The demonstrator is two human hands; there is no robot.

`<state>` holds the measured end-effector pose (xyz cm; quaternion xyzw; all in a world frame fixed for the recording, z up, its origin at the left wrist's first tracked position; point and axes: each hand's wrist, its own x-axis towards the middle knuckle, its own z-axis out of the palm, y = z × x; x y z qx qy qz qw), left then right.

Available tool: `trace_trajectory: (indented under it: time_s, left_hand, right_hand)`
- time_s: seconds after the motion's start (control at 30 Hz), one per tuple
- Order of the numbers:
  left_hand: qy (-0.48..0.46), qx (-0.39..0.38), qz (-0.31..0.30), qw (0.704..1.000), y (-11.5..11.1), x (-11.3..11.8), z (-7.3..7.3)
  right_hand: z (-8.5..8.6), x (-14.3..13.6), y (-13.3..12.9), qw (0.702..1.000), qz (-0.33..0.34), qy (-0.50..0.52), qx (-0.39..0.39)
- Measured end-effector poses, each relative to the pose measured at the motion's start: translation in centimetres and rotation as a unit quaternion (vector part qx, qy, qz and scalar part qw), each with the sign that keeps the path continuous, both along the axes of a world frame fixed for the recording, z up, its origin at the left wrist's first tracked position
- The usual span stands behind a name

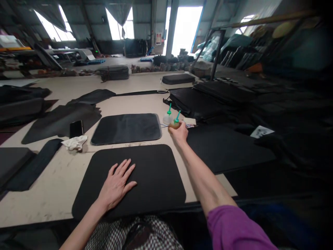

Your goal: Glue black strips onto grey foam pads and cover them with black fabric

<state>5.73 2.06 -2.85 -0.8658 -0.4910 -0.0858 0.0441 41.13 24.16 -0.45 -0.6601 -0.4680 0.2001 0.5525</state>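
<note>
My left hand (118, 184) lies flat with fingers spread on a black rounded panel (153, 177) at the table's front edge. Farther out, my right hand (180, 132) is closed round a squat bottle of brown liquid (173, 125) with a green nozzle. Just behind that bottle stands a clear bottle (168, 117), also green-tipped. A second dark panel (127, 128) with a pale rim lies beyond the first one. Pens (191, 126) and a small pale block (189, 121) are beside my right hand, partly hidden.
A phone (76, 128) and a crumpled white cloth (75, 142) lie on the left. Black sheets (226, 146) cover the right side of the table (49, 184). Dark stacks (178, 79) stand at the back.
</note>
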Motion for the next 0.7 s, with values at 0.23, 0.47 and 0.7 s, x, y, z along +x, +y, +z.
trace_trajectory:
  time_s: [0.23, 0.47, 0.7]
  left_hand:
    - [-0.025, 0.01, -0.004, 1.0, 0.0, 0.0, -0.4]
    - [-0.046, 0.044, -0.004, 0.998, 0.8, -1.3, -2.2]
    - [-0.057, -0.009, -0.004, 0.998, 1.4, -1.7, -1.0]
  right_hand:
    - [4.1, 1.8, -5.9, 0.974, 0.13, 0.18, 0.05]
    - [6.4, -2.2, -12.7, 0.903, 0.361, 0.232, -0.031]
    - [6.1, -9.9, -15.0, 0.847, 0.334, 0.408, -0.069]
